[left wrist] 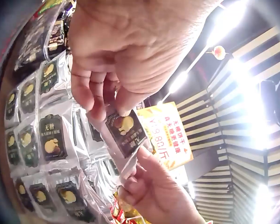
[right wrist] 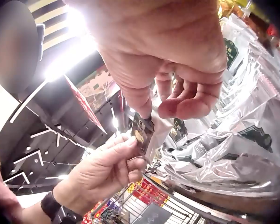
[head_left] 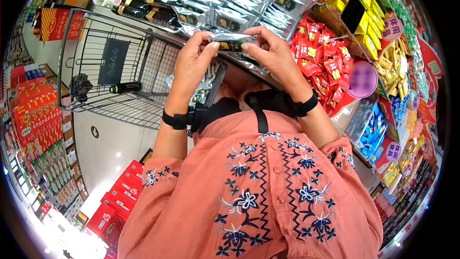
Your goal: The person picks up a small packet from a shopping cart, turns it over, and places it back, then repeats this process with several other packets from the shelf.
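A small silver packet with a dark label (head_left: 232,45) is stretched between both hands at the edge of the display. The left hand (head_left: 195,53) pinches one end between thumb and fingers, and the right hand (head_left: 271,52) pinches the other end. In the left wrist view the packet's label (left wrist: 125,131) shows a yellow round picture, with the left hand (left wrist: 126,51) above it and the right hand (left wrist: 161,191) below. The right wrist view shows the packet (right wrist: 143,135) between the right hand (right wrist: 168,60) and the left hand (right wrist: 102,168).
Silver packets (head_left: 235,0) fill the display ahead, beside black packets (head_left: 160,2). Red packets (head_left: 318,52) lie in a bin at the right. A metal shopping cart (head_left: 143,62) stands at the left, holding a black item (head_left: 125,87) and silver packets. Red boxes (head_left: 115,201) are stacked lower left.
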`<state>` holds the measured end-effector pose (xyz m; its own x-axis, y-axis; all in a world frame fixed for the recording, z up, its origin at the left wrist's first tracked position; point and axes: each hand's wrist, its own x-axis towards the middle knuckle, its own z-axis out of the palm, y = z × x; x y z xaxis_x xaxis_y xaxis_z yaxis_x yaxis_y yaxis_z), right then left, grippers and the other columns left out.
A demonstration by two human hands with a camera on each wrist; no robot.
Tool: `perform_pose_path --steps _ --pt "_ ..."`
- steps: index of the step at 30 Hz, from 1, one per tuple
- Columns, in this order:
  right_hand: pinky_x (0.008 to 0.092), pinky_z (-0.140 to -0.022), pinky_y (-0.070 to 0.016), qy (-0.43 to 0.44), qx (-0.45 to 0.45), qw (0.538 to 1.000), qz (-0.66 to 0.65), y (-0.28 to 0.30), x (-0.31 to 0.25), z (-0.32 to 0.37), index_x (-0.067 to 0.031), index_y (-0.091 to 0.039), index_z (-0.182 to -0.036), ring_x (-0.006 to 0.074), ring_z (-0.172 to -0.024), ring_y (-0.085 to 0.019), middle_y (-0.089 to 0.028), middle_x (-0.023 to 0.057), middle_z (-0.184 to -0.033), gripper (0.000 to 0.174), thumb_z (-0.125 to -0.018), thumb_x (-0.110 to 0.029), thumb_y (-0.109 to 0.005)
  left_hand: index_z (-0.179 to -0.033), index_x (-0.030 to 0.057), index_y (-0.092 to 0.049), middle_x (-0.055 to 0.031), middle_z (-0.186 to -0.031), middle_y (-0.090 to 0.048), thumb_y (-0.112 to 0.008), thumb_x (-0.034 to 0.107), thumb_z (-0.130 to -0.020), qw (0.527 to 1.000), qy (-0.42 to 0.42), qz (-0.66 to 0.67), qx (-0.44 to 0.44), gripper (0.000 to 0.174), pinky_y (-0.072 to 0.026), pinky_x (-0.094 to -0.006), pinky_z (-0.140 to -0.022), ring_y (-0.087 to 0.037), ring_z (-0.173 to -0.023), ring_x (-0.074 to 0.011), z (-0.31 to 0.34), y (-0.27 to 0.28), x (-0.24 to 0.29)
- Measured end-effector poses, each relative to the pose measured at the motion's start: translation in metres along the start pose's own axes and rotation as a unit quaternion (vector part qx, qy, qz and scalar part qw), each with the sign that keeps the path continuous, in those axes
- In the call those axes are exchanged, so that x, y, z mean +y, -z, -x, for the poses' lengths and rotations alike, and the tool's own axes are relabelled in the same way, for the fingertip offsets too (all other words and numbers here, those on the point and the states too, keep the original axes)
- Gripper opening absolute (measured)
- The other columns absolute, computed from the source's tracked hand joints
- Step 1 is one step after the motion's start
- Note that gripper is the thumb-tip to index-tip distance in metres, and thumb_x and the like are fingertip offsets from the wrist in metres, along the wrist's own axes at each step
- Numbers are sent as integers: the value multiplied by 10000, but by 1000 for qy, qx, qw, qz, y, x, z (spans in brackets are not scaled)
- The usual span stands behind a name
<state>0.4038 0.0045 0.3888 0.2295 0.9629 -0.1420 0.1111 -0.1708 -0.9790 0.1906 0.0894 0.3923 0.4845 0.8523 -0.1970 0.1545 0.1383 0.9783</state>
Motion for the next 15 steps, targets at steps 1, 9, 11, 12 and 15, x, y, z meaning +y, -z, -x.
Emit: perform_pose_path --steps 1,9,11,12,15 --pt "254 -624 -439 -11 1 1000 -4 1 -3 0 -28 -708 -1064 72 -696 -530 -570 -30 -757 209 -921 -165 -774 -1174 19 -645 8 -907 -647 -669 120 -1004 1000 0 -10 -2 199 -490 -231 -713 -603 -807 -68 -1 0 2" --pt "336 -628 -485 110 65 984 126 -8 7 -11 -29 -715 -1017 228 -674 -633 -664 97 -796 143 -919 -131 -732 -1261 18 -604 -13 -1044 -661 -667 136 -1018 992 -92 -76 47 277 -491 -217 -749 -589 -875 -65 -17 0 -23" --pt "348 -644 -497 81 78 985 134 -13 0 -11 -22 -710 -1018 248 -695 -652 -678 120 -816 143 -921 -126 -721 -1281 2 -589 -37 -1095 -659 -671 129 -1014 989 -106 -82 66 307 -515 -236 -800 -614 -926 -86 -17 -3 -24" --pt "353 -649 -500 85 82 985 129 -14 1 -12 -21 -709 -1012 250 -703 -658 -681 125 -818 137 -922 -124 -719 -1291 -6 -580 -51 -1123 -657 -672 127 -1012 988 -103 -86 73 322 -523 -245 -825 -625 -954 -97 -15 -5 -20" --pt "365 -658 -507 97 96 983 122 -17 4 -16 -22 -705 -995 263 -717 -669 -685 136 -821 122 -924 -120 -714 -1292 -22 -576 -121 -1202 -627 -665 129 -1006 984 -114 -90 101 335 -562 -282 -838 -666 -993 -163 -14 -7 -25"
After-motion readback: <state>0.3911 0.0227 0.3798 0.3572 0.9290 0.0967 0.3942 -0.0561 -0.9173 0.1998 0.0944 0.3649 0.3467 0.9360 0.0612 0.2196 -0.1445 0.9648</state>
